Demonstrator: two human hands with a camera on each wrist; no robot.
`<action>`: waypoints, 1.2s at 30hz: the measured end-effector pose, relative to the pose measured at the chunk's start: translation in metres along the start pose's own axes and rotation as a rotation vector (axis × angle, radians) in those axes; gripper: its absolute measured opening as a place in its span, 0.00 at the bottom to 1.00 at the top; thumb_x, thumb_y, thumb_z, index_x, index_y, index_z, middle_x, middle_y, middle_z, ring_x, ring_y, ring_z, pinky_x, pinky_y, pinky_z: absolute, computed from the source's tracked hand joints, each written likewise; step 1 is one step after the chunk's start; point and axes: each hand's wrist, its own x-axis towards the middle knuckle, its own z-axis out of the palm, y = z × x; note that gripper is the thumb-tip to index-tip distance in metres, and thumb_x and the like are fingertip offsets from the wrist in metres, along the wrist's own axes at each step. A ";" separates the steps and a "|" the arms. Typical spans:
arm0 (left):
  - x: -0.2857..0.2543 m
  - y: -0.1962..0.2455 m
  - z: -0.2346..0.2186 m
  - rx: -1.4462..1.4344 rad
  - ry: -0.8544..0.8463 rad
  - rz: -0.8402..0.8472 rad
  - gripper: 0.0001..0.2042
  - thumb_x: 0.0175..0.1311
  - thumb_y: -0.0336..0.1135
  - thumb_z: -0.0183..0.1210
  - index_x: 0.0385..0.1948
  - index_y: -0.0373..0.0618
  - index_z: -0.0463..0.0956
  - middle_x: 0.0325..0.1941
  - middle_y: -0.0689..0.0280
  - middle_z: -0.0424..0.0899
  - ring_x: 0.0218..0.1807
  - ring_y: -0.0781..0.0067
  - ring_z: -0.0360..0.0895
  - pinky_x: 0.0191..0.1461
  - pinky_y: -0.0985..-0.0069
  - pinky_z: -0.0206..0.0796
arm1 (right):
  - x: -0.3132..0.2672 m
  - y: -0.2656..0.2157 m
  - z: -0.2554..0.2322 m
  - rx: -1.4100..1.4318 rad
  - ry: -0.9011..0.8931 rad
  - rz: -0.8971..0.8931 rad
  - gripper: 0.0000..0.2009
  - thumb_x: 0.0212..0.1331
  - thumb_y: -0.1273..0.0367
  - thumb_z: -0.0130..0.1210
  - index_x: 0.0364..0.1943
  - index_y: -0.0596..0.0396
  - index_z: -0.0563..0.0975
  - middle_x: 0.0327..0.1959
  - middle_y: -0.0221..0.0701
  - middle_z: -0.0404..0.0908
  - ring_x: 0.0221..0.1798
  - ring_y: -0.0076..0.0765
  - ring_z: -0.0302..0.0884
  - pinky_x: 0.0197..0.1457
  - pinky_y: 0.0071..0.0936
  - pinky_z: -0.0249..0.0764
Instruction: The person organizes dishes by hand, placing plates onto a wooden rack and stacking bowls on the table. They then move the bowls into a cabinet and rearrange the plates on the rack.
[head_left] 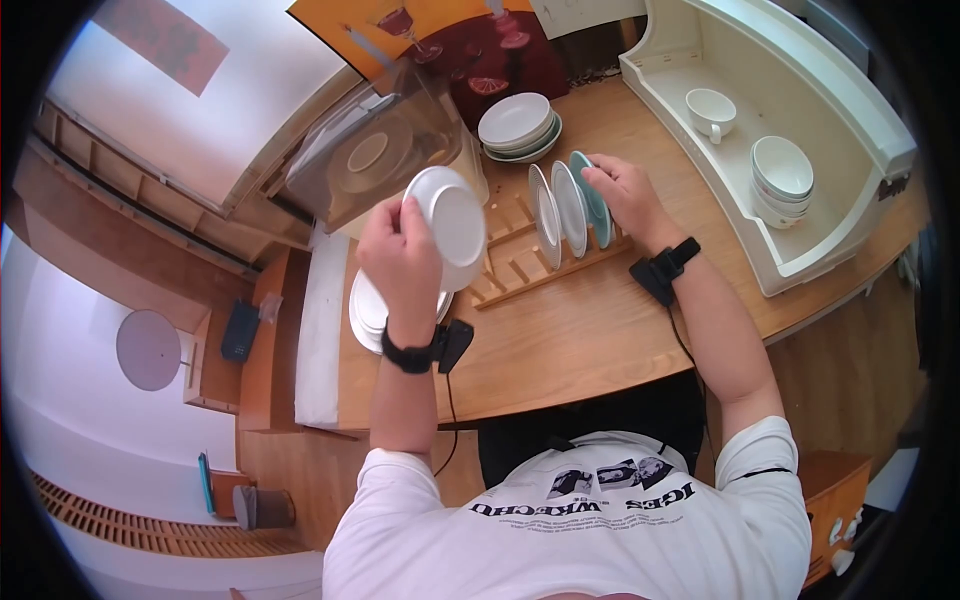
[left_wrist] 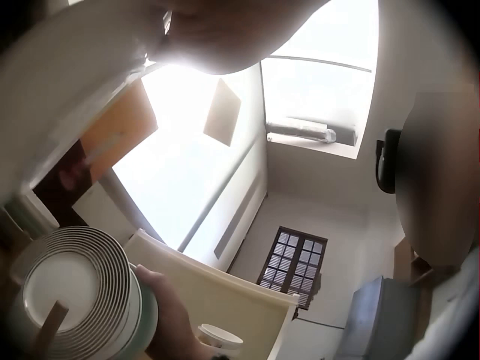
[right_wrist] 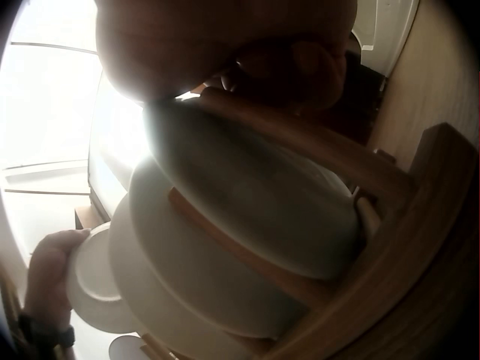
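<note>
My left hand (head_left: 402, 250) grips a small white plate (head_left: 460, 225) by its rim, tilted up so the underside with its foot ring shows. Below that hand, a stack of white plates (head_left: 368, 312) lies on the table, partly hidden. A wooden dish rack (head_left: 520, 288) holds white plates (head_left: 543, 215) on edge and, at its right end, a green plate (head_left: 597, 215). At the top of the green plate, my right hand (head_left: 632, 205) pinches the rim between thumb and fingers. In the right wrist view, the plates (right_wrist: 247, 187) stand between wooden pegs.
Behind the rack is a stack of bowls and plates (head_left: 520, 122). A clear plastic box (head_left: 365, 150) stands at the back left. To the right, a cream shelf unit (head_left: 690, 165) holds a white cup (head_left: 711, 112) and stacked bowls (head_left: 782, 180). The table's front edge curves near my body.
</note>
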 end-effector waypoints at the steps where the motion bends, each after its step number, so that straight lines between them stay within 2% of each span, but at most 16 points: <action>1: 0.004 0.001 0.009 -0.017 0.000 -0.030 0.12 0.73 0.34 0.60 0.37 0.32 0.83 0.28 0.56 0.86 0.29 0.63 0.83 0.37 0.66 0.73 | 0.000 0.000 0.000 0.004 -0.001 0.003 0.20 0.74 0.59 0.55 0.51 0.65 0.83 0.33 0.39 0.86 0.37 0.30 0.81 0.44 0.30 0.77; 2: 0.006 0.002 0.017 -0.030 -0.020 -0.065 0.12 0.74 0.34 0.58 0.35 0.31 0.82 0.28 0.55 0.86 0.30 0.61 0.83 0.38 0.65 0.74 | 0.000 0.000 0.001 0.003 -0.006 0.012 0.20 0.74 0.59 0.55 0.51 0.65 0.83 0.33 0.39 0.86 0.37 0.30 0.81 0.44 0.31 0.77; 5: 0.006 -0.004 0.039 -0.096 -0.079 -0.112 0.13 0.73 0.36 0.60 0.38 0.31 0.82 0.31 0.59 0.87 0.33 0.69 0.82 0.41 0.69 0.74 | 0.001 -0.001 -0.001 -0.003 -0.008 0.018 0.20 0.74 0.59 0.55 0.51 0.65 0.83 0.34 0.40 0.87 0.37 0.32 0.82 0.45 0.31 0.77; 6: 0.003 -0.002 0.045 -0.054 -0.091 -0.091 0.12 0.74 0.35 0.58 0.37 0.32 0.80 0.31 0.56 0.86 0.32 0.64 0.82 0.40 0.66 0.74 | 0.000 -0.002 -0.001 -0.003 -0.010 0.009 0.20 0.74 0.59 0.55 0.51 0.65 0.83 0.34 0.41 0.87 0.37 0.33 0.82 0.45 0.32 0.77; 9: -0.007 0.000 0.060 0.011 -0.133 -0.056 0.13 0.75 0.35 0.57 0.35 0.31 0.80 0.30 0.54 0.86 0.31 0.59 0.82 0.39 0.64 0.74 | 0.000 -0.003 0.000 -0.009 -0.007 -0.005 0.20 0.74 0.59 0.55 0.51 0.65 0.82 0.35 0.41 0.87 0.37 0.34 0.82 0.45 0.32 0.77; 10: -0.012 -0.003 0.066 0.027 -0.131 -0.034 0.12 0.74 0.34 0.57 0.34 0.32 0.79 0.28 0.51 0.85 0.30 0.54 0.83 0.37 0.61 0.73 | 0.000 -0.003 0.000 -0.012 -0.005 -0.009 0.20 0.74 0.59 0.55 0.51 0.65 0.82 0.35 0.42 0.87 0.37 0.35 0.83 0.45 0.33 0.77; 13: -0.024 -0.007 0.077 0.112 -0.123 0.099 0.12 0.74 0.33 0.57 0.34 0.32 0.79 0.28 0.49 0.85 0.30 0.50 0.83 0.37 0.59 0.73 | 0.000 -0.001 0.001 -0.027 0.006 -0.011 0.20 0.74 0.58 0.55 0.50 0.64 0.82 0.35 0.43 0.87 0.37 0.36 0.83 0.45 0.33 0.78; 14: -0.028 -0.006 0.080 0.118 -0.144 0.088 0.10 0.73 0.32 0.57 0.34 0.33 0.79 0.29 0.48 0.84 0.31 0.46 0.82 0.37 0.56 0.73 | 0.000 0.000 0.001 -0.029 0.004 -0.011 0.20 0.74 0.58 0.55 0.50 0.64 0.82 0.34 0.43 0.86 0.37 0.37 0.83 0.45 0.33 0.77; 17: -0.040 -0.008 0.088 0.164 -0.184 0.121 0.09 0.73 0.31 0.56 0.34 0.34 0.78 0.30 0.48 0.84 0.33 0.44 0.82 0.39 0.54 0.72 | 0.000 -0.003 0.000 -0.034 -0.004 -0.011 0.20 0.74 0.58 0.54 0.49 0.64 0.82 0.34 0.43 0.86 0.36 0.38 0.82 0.45 0.34 0.77; 24: -0.049 -0.008 0.090 0.109 -0.249 0.107 0.08 0.72 0.31 0.57 0.36 0.34 0.77 0.31 0.46 0.84 0.34 0.40 0.82 0.40 0.52 0.73 | -0.001 -0.003 0.001 -0.038 0.007 -0.010 0.20 0.74 0.58 0.54 0.49 0.64 0.82 0.33 0.44 0.85 0.36 0.38 0.81 0.44 0.34 0.77; 27: -0.050 -0.010 0.089 0.084 -0.267 0.064 0.11 0.73 0.34 0.56 0.35 0.34 0.76 0.31 0.44 0.84 0.35 0.39 0.83 0.40 0.52 0.73 | 0.000 -0.004 0.000 -0.038 0.000 0.001 0.20 0.74 0.58 0.54 0.49 0.65 0.82 0.33 0.43 0.85 0.37 0.37 0.81 0.45 0.34 0.77; 30: -0.048 -0.012 0.088 0.067 -0.395 -0.037 0.11 0.72 0.34 0.55 0.34 0.34 0.74 0.30 0.43 0.82 0.35 0.37 0.81 0.41 0.47 0.72 | -0.001 -0.005 0.001 -0.035 0.007 -0.003 0.20 0.74 0.58 0.54 0.50 0.65 0.82 0.34 0.43 0.85 0.37 0.37 0.81 0.45 0.34 0.77; 33: -0.048 -0.012 0.086 0.000 -0.415 -0.068 0.15 0.74 0.39 0.56 0.32 0.34 0.75 0.29 0.44 0.82 0.35 0.37 0.81 0.40 0.48 0.71 | -0.001 -0.004 0.000 -0.038 -0.002 0.007 0.21 0.74 0.58 0.54 0.50 0.66 0.82 0.35 0.43 0.86 0.38 0.37 0.82 0.46 0.33 0.77; 36: -0.049 -0.007 0.071 0.004 -0.423 0.035 0.15 0.75 0.40 0.58 0.32 0.36 0.76 0.30 0.47 0.82 0.34 0.40 0.80 0.39 0.51 0.71 | -0.001 -0.003 0.000 -0.034 -0.005 0.013 0.21 0.74 0.57 0.54 0.51 0.66 0.82 0.36 0.43 0.86 0.38 0.37 0.82 0.47 0.33 0.77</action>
